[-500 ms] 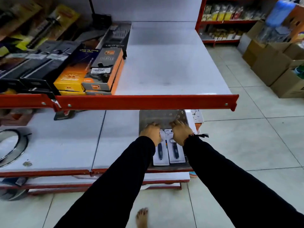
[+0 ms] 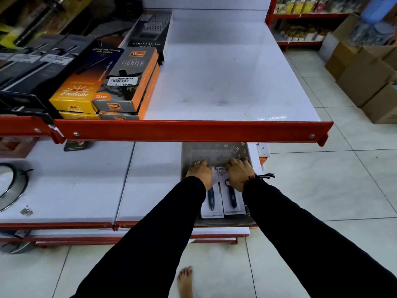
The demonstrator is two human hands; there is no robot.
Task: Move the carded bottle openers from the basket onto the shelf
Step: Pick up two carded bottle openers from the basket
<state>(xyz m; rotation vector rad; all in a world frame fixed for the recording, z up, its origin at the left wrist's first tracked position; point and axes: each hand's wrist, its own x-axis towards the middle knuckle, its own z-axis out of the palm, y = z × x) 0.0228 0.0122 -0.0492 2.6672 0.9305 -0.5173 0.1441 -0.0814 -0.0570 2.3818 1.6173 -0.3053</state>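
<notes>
A grey plastic basket point(image 2: 240, 150) rests on the lower white shelf, partly under the upper shelf's red lip. Inside lie two white cards side by side, each with a dark bottle opener: the left card point(image 2: 211, 204) and the right card point(image 2: 233, 201). My left hand point(image 2: 199, 173) rests on the top of the left card. My right hand point(image 2: 239, 171) rests on the top of the right card. Fingers of both hands curl over the cards' upper ends; whether they grip is unclear. The upper shelf point(image 2: 214, 72) is a white board with a red front edge.
Boxed lighters point(image 2: 131, 80) and yellow boxes point(image 2: 73, 93) are stacked on the left of the upper shelf, with dark packs behind. A round metal ring point(image 2: 12, 188) lies on the lower shelf at left. Cardboard boxes point(image 2: 365, 76) stand on the tiled floor at right.
Both hands have stayed on the tops of the two cards in the basket. The cards lie as before.
</notes>
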